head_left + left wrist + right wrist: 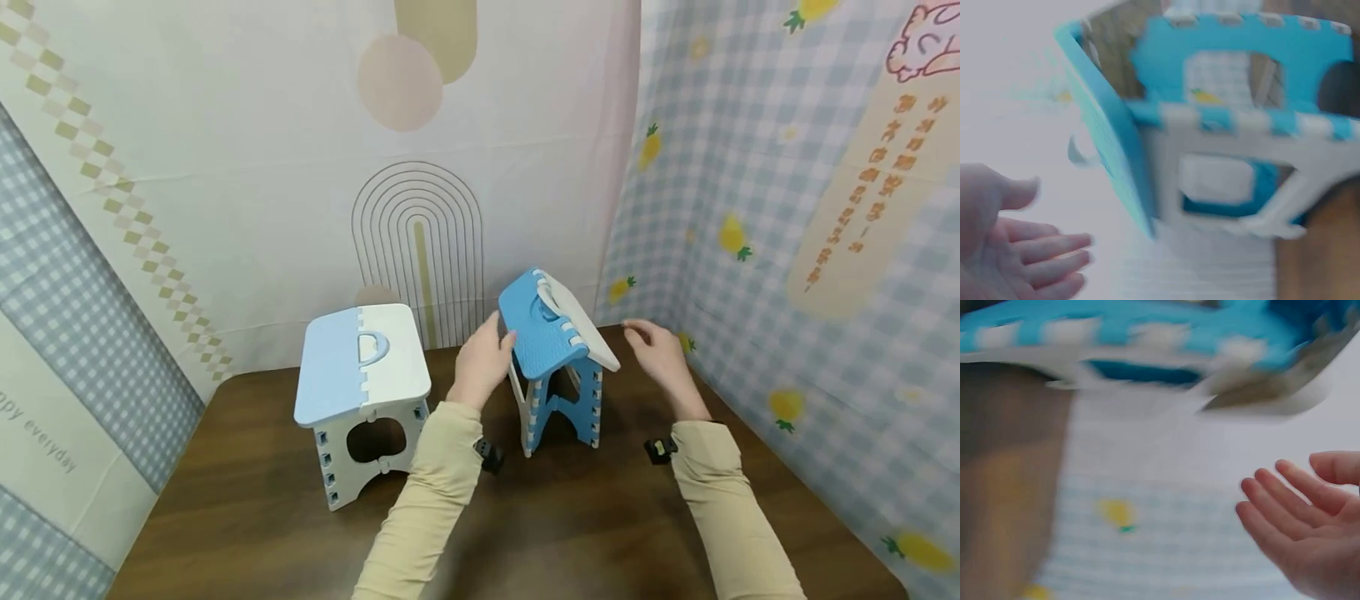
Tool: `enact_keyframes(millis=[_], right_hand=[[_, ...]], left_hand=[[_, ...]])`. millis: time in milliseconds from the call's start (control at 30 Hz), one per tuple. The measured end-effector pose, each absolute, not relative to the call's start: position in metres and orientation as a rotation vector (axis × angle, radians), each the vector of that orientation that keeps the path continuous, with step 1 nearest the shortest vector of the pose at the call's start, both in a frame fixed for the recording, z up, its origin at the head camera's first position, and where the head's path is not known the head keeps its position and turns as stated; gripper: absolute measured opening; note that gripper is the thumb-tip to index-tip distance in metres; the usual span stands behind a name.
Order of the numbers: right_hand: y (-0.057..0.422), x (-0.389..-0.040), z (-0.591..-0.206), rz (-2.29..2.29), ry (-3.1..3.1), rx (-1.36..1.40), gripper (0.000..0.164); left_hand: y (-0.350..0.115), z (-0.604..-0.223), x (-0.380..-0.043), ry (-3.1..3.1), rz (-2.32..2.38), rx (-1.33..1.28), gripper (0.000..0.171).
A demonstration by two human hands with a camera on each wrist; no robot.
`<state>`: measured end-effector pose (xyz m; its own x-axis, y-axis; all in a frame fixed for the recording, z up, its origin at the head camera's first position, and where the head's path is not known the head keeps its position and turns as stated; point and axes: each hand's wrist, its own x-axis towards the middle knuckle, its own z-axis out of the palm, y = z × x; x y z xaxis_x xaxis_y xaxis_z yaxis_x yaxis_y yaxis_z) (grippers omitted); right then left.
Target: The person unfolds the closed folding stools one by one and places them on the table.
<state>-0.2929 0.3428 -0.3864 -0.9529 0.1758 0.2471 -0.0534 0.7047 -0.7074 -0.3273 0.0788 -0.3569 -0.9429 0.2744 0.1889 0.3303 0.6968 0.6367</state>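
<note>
A blue and white folding step stool (pixel 538 337) stands on the table, its two seat halves peaked like a roof and its legs spread. Beside its left side is my left hand (pixel 482 360), overlapping the seat edge in the head view. In the left wrist view, that hand (pixel 1029 250) has extended fingers and nothing in its palm, with a gap to the blue seat panel (pixel 1107 140). To the right of the stool, my right hand (pixel 662 358) is apart from the white panel. The right wrist view shows this hand (pixel 1310 525) with fingers spread loosely and no object held.
A second folding stool (pixel 393 358), light blue and white with a flat seat, stands to the left on the brown wooden table (pixel 562 533). Behind the table hangs a patterned white cloth (pixel 262 225); a checked cloth (pixel 727 308) with pineapples hangs along the right.
</note>
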Motion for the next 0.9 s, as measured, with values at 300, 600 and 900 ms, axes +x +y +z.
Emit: enact_keyframes(millis=[300, 600, 900], right_hand=[[0.284, -0.316, -0.362, 1.074, -2.779, 0.177, 0.056], [0.286, -0.324, -0.376, 1.195, -2.805, 0.063, 0.055], [0.288, -0.322, -0.375, 1.018, -2.844, 0.010, 0.053]], left_hand=[[0.124, -0.357, -0.333, -2.614, -1.100, -0.831, 0.065], [0.131, -0.390, -0.342, -2.568, -1.122, -0.778, 0.058], [0.134, -0.388, -0.342, -2.656, -0.934, -0.742, 0.057]])
